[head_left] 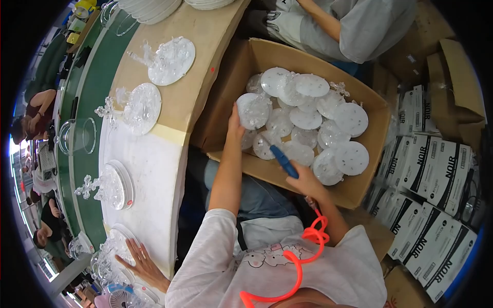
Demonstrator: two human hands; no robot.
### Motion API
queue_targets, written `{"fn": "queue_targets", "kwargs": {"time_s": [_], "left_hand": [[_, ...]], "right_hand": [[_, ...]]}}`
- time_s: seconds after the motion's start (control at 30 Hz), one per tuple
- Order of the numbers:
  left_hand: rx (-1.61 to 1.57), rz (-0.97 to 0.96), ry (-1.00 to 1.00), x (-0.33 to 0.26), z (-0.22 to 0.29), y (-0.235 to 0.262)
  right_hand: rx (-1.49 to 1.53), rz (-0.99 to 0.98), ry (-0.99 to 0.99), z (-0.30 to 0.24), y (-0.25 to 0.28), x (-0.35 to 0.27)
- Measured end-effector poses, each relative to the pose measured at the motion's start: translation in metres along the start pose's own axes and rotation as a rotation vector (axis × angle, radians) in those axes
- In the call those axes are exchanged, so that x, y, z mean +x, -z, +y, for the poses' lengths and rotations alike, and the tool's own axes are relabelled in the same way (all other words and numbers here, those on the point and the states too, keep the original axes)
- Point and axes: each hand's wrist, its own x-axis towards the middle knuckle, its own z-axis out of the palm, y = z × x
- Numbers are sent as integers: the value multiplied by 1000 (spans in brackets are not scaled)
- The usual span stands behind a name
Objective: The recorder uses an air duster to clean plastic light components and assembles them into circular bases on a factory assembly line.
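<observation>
head view: left hand (pixel 235 126) fingers pinch the rim of a clear plastic disc (pixel 252 110) in the cardboard box (pixel 226 97); right hand (pixel 306 180) wraps a blue air nozzle (pixel 284 161); disc looks light, stiff, slick, probably scratch-prone; edge grip seems best

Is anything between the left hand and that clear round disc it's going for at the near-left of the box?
Nothing visible. The left hand is already inside the cardboard box, its fingers against the clear disc on top of the pile. The right hand holds a blue tool off to the side, clear of that reach.
</observation>
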Motion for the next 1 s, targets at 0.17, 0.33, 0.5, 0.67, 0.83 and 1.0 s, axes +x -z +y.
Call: {"fn": "queue_targets", "kwargs": {"time_s": [0.17,0.33,0.5,0.67,0.83,1.0], "left_hand": [[-4,25,-25,14,-11,3],[-20,16,-88,16,-11,18],[-95,151,-78,12,-9,15],[-114,146,-46,8,-6,10],[10,227,-49,4,-8,8],[-18,161,-140,13,-1,34]], "right_hand": [[-36,7,92,-11,14,4],[17,29,-12,-16,19,12],[-19,34,-36,-4,17,5],[19,-11,93,5,13,-7],[66,-40,175,-9,16,-8],[-95,-128,49,-41,10,8]]}}
